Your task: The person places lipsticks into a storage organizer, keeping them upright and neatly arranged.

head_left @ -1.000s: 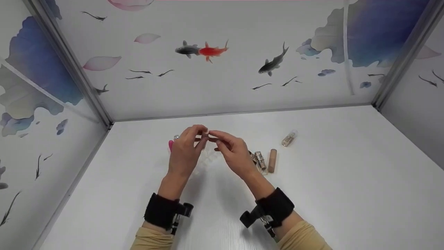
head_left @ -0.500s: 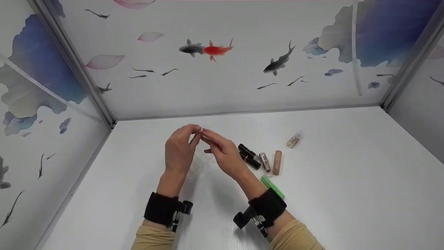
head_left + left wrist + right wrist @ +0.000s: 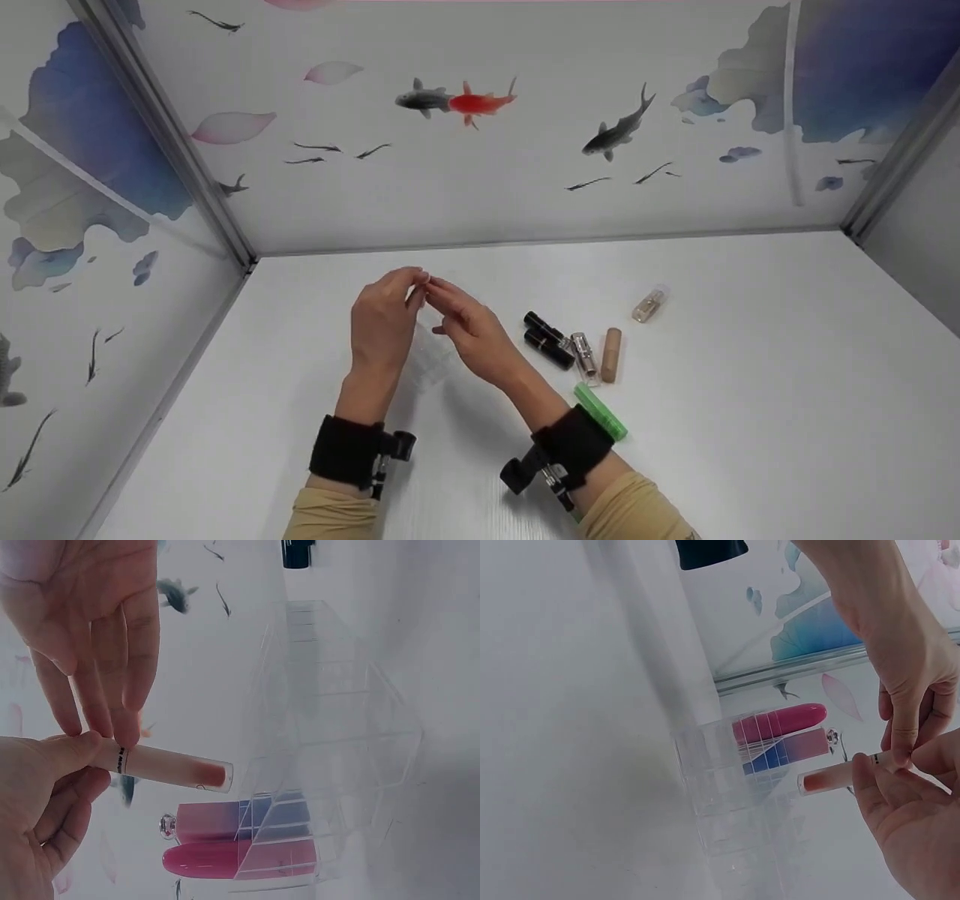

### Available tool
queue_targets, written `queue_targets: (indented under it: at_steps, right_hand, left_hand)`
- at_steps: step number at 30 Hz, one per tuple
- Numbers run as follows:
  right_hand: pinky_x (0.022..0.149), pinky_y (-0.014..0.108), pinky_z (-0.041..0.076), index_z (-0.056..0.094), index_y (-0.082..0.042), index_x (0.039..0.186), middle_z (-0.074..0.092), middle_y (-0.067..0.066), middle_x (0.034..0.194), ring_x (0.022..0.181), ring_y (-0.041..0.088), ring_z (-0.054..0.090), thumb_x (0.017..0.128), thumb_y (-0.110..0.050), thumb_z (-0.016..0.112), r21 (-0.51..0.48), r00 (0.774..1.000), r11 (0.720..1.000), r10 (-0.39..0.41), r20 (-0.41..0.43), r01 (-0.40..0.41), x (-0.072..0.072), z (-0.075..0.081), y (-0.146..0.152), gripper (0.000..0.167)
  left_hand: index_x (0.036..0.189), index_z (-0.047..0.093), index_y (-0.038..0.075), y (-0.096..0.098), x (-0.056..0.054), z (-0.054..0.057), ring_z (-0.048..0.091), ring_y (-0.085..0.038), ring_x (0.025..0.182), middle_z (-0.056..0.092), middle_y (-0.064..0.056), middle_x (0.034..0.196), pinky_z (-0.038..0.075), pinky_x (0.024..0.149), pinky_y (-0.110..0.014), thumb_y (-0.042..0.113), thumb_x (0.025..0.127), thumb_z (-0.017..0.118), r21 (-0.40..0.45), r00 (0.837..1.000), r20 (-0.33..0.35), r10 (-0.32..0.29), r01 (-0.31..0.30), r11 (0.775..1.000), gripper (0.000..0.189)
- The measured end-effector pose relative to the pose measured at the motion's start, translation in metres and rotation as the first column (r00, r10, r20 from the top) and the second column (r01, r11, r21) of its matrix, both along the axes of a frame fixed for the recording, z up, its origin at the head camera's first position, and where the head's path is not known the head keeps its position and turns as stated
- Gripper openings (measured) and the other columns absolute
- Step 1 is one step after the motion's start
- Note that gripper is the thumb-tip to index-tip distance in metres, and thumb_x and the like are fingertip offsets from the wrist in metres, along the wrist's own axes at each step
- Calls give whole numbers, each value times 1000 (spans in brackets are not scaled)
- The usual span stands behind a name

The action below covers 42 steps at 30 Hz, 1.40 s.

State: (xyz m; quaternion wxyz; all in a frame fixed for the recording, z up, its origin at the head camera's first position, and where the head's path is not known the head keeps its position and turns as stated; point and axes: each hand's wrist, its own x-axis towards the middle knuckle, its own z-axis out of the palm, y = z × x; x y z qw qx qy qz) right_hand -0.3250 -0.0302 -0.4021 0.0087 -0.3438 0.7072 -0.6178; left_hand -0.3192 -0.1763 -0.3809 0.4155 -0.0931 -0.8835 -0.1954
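A lip gloss tube point(image 3: 169, 767) with a clear end and reddish contents is pinched between the thumb and fingers of my left hand point(image 3: 384, 319). My right hand point(image 3: 476, 334) touches the same tube with extended fingertips, its thumb held apart in the head view. In the right wrist view the tube point(image 3: 829, 778) points away from both hands. Close by stands a clear compartment organizer point(image 3: 330, 712), where a bright pink tube point(image 3: 202, 859) and a pink-and-blue tube point(image 3: 206, 817) occupy compartments at one end. My left hand hides these two tubes in the head view.
To the right on the white table lie two black lipsticks point(image 3: 549, 349), a silver lipstick point(image 3: 583, 354), a beige tube point(image 3: 612, 355) and a green box-like stick point(image 3: 600, 411). Farther right lies a clear-capped tube point(image 3: 649, 304). A printed wall panel point(image 3: 480, 202) borders the back.
Both hands have shifted left together with the tube. My right thumb has moved away from its fingertips. The black lipsticks and green stick have come into sight beside the right arm.
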Motion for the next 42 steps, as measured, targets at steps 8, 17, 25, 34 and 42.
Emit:
queue_targets:
  at_steps: [8,17,25,34,42]
  right_hand:
    - [101,46,53,33,-4,155,28,11,165,147,29,39,101,6,37,63,1000,998,19,7,-20,0,-4,-2,55]
    - [103,44,52,26,-3,157,25,16,165,149,34,35,100,8,39,81,998,996,31,48,-34,-2,-9,-4,59]
    - [114,46,42,23,-10,159,23,9,167,150,32,33,100,1,44,159,996,986,30,86,-44,-4,-14,-7,63]
    - [117,46,39,16,-13,161,17,5,169,153,27,28,101,1,43,153,988,984,71,138,-92,-6,-19,-11,67]
    - [119,48,35,14,-14,161,14,5,169,154,28,25,101,1,43,142,981,983,89,173,-114,-7,-24,-12,68]
  left_hand:
    - [99,73,6,-2,0,0,75,-26,83,78,-9,95,60,75,-39,4,87,75,10,1000,17,4,-4,1000,13]
    - [96,72,6,-5,-5,-4,73,-27,76,77,-9,91,60,73,-40,8,87,76,10,999,33,13,-14,1000,10]
    - [96,70,7,-11,-9,-10,74,-24,82,77,-9,92,57,86,-44,11,90,74,2,993,115,34,-35,999,8]
    - [96,72,9,-12,-11,-14,74,-24,75,78,-9,85,57,85,-45,12,90,74,-52,987,114,110,-105,993,7]
    - [95,73,9,-14,-12,-16,72,-23,69,76,-8,78,56,85,-45,13,89,75,-32,986,123,116,-113,993,7]
